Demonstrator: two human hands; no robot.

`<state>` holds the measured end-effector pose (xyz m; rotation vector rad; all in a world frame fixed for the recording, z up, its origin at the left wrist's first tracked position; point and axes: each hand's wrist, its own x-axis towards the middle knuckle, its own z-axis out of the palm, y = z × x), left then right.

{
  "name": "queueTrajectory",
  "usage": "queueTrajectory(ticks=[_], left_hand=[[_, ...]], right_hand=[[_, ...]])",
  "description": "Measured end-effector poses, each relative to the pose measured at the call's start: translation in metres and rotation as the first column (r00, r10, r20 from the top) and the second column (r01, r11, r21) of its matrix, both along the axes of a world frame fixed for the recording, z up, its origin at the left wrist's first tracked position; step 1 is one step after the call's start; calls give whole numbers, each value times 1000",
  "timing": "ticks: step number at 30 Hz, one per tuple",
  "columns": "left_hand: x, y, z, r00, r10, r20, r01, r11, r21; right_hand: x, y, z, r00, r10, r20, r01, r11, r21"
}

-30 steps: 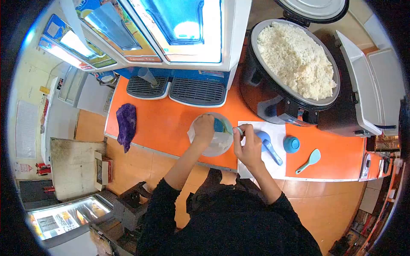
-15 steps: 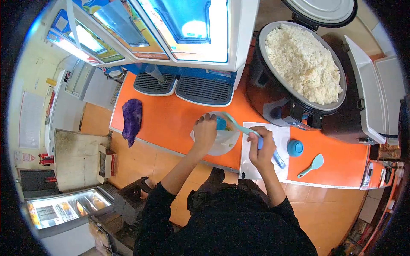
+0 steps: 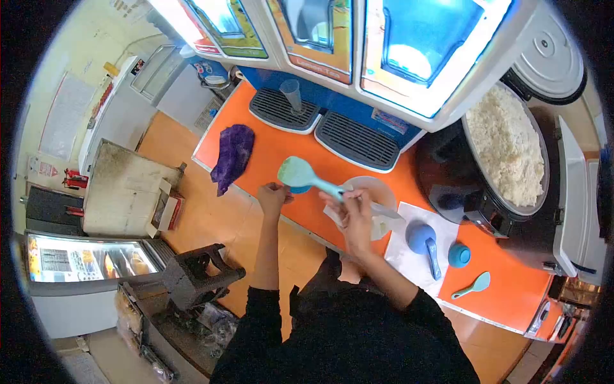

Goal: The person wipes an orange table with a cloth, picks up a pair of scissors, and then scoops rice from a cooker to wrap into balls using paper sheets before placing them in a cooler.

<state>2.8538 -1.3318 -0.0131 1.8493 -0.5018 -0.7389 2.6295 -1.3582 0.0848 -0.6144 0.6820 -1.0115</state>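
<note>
A pale green rice paddle [image 3: 298,173] is in my right hand [image 3: 358,221], its handle gripped between thumb and fingers and its blade reaching left. My left hand [image 3: 273,198] is closed at the edge of a small blue cup [image 3: 299,190], mostly hidden behind the paddle blade. Under and beside my right hand stands a whitish bowl [image 3: 382,190], partly covered by the hand. A blue ladle [image 3: 420,238] lies on a white sheet [image 3: 403,256] to the right. Beyond it are a teal cup [image 3: 458,255] and a second green paddle [image 3: 473,286].
A large cooker [image 3: 448,166] full of white rice [image 3: 508,147] stands at the back right, its lid [image 3: 550,54] raised. Drink dispensers [image 3: 409,57] with drip trays [image 3: 358,141] line the back of the orange counter [image 3: 275,153]. A purple cloth [image 3: 233,157] lies at left.
My left hand and the blue cup have moved left, out from over the bowl. My right hand has shifted left with the paddle, uncovering the blue ladle. The view has turned.
</note>
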Motion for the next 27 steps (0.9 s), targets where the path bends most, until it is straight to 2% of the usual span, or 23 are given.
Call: queueTrajectory(ticks=[1, 2, 3, 4, 5, 6, 7, 8, 11, 15, 17, 18, 19, 20, 21, 22, 23, 24, 25, 26, 27], left_hand=[[0, 5, -5, 999, 46, -8, -46, 999, 0], [-4, 9, 5, 996, 54, 64, -58, 996, 62], [-1, 13, -1, 996, 62, 58, -66, 996, 64], [4, 17, -10, 996, 86, -7, -86, 996, 18], [13, 25, -20, 991, 110, -74, -112, 993, -26], [23, 20, -29, 991, 110, -71, -112, 993, -35], [28, 24, -37, 986, 92, -138, -100, 994, -52], [34, 27, -41, 977, 71, -203, -88, 993, -75], [34, 23, -36, 953, 20, -302, -47, 996, -82], [37, 20, -46, 967, -52, -250, 16, 990, -142], [39, 21, -50, 983, -66, 169, 46, 991, 124], [30, 17, -35, 983, -79, 164, 59, 991, 121], [18, 17, -19, 884, -31, 467, -2, 998, 69], [2, 15, 3, 694, 33, 719, -44, 999, -3], [-13, 13, 17, 719, -40, 694, 137, 987, -84], [-29, 12, 32, 729, -118, 674, 307, 937, -168], [-49, 13, 55, 654, -274, 705, 523, 837, -160], [-69, 12, 70, 543, -403, 737, 709, 691, -144], [-85, 13, 69, 460, -500, 734, 815, 565, -127], [-100, 14, 69, 359, -583, 729, 901, 419, -109], [-112, 11, 60, 353, -583, 732, 906, 408, -112]], right_hand=[[14, 15, 2, 996, 73, -43, -69, 994, 88], [31, 31, -10, 996, 80, -48, -76, 993, 89], [50, 46, -34, 999, 47, 15, -49, 983, 177], [63, 54, -55, 997, 7, 75, -27, 963, 267], [74, 57, -70, 997, 17, 69, -36, 961, 273], [86, 47, -80, 995, -18, 95, -15, 943, 332], [92, 47, -88, 992, -52, 112, 3, 916, 400], [92, 44, -87, 998, -42, 43, 21, 912, 409], [93, 40, -119, 1000, -24, 5, 21, 924, 381], [81, 43, -128, 997, -30, -72, 61, 878, 474], [66, 41, -123, 975, 203, -94, -108, 794, 598], [55, 43, -112, 977, 191, -99, -95, 797, 597], [40, 49, -99, 948, 312, -61, -209, 758, 618], [24, 50, -81, 904, 428, -20, -320, 704, 634], [6, 46, -60, 908, 419, -25, -309, 708, 635], [-15, 43, -38, 799, 544, -256, -419, 810, 411], [-34, 39, -25, 653, 566, -504, -560, 808, 182], [-48, 30, -19, 653, 561, -509, -555, 811, 182], [-60, 20, -14, 494, 221, -841, -546, 832, -102], [-66, 12, -12, 285, -224, -932, -597, 719, -355], [-68, 4, -19, 281, -232, -931, -590, 724, -358]])
